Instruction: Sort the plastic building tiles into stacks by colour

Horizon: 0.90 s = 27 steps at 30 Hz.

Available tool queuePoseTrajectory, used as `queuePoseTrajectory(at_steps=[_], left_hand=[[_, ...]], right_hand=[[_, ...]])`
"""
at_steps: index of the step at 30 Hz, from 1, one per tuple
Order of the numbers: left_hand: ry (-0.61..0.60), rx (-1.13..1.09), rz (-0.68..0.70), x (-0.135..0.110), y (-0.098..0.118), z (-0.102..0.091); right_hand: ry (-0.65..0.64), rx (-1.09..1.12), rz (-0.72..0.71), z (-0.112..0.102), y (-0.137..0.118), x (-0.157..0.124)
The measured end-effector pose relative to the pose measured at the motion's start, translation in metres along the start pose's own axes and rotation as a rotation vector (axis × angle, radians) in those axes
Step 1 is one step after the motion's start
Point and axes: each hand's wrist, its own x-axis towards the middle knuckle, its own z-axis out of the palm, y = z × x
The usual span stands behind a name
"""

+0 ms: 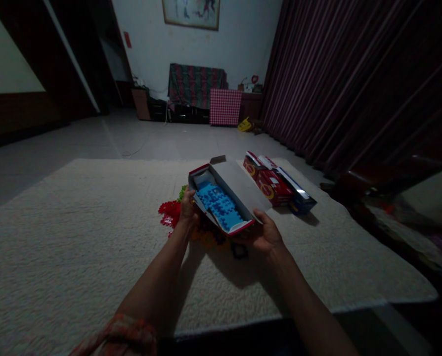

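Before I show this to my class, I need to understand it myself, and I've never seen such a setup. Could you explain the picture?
There is no machine here, just a person's bare hands. The single picture comes from a camera worn on that person's head, looking forward and down.

The left hand and right hand hold an open box above a pale mat: one grip is at its left side, the other at its near right end. Inside the box lie blue pieces.

On the mat, partly hidden by the box and left hand, are red pieces and green pieces. Farther to the right lie red boxes and a blue box.
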Motion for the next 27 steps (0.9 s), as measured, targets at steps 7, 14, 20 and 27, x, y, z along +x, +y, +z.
queuePoseTrajectory(at_steps=[7,14,20,27], left_hand=[[-0.115,0.118,0.008,0.006,0.007,0.004],[-0.074,0.093,-0.005,-0.001,0.007,0.012],[-0.052,0.075,-0.035,0.0,0.007,0.014],[-0.121,0.163,0.011,0.013,0.006,0.008]], right_hand=[[0.098,-0.003,-0.049,0.004,0.0,-0.001],[0.026,0.063,-0.047,0.0,0.011,-0.002],[0.008,0.096,-0.01,0.007,0.016,-0.005],[0.1,0.01,-0.097,0.014,0.007,0.0]])
